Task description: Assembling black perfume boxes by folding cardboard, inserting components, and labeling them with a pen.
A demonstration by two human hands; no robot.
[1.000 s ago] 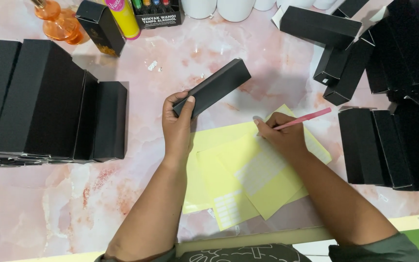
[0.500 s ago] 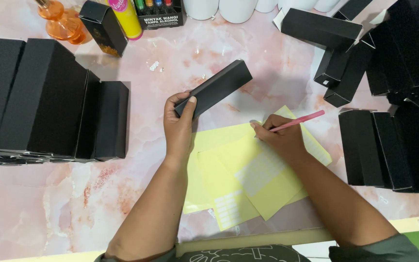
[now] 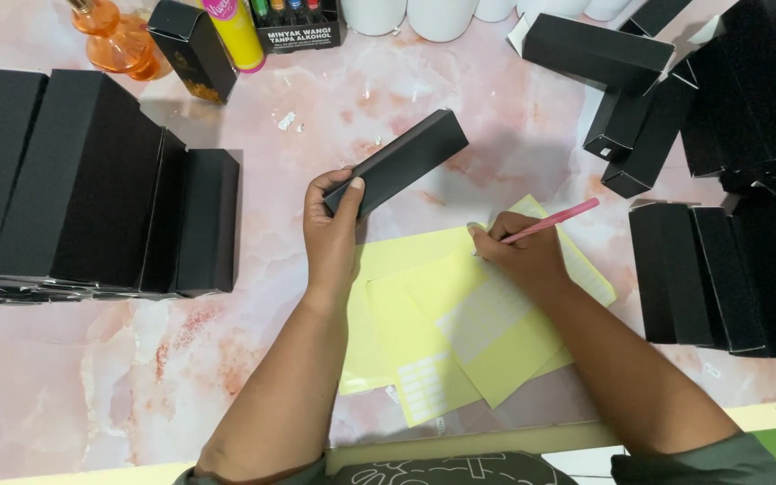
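Left hand [image 3: 332, 235] tilts black box [image 3: 399, 162]; right hand [image 3: 518, 256] seemingly presses pink pen [image 3: 550, 220] onto yellow sheets [image 3: 460, 332]

Slim black box [image 3: 397, 163] in left hand [image 3: 334, 235], black boxes [image 3: 101, 184] both sides, yellow label sheets [image 3: 460, 314] centre.

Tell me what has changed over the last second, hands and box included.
Very little. The left hand keeps its grip on the long black box, which sits slightly higher in view. The right hand still holds the pink pen, tip at the yellow sheets. Nothing was picked up or released. The black boxes on the marble table stayed put.
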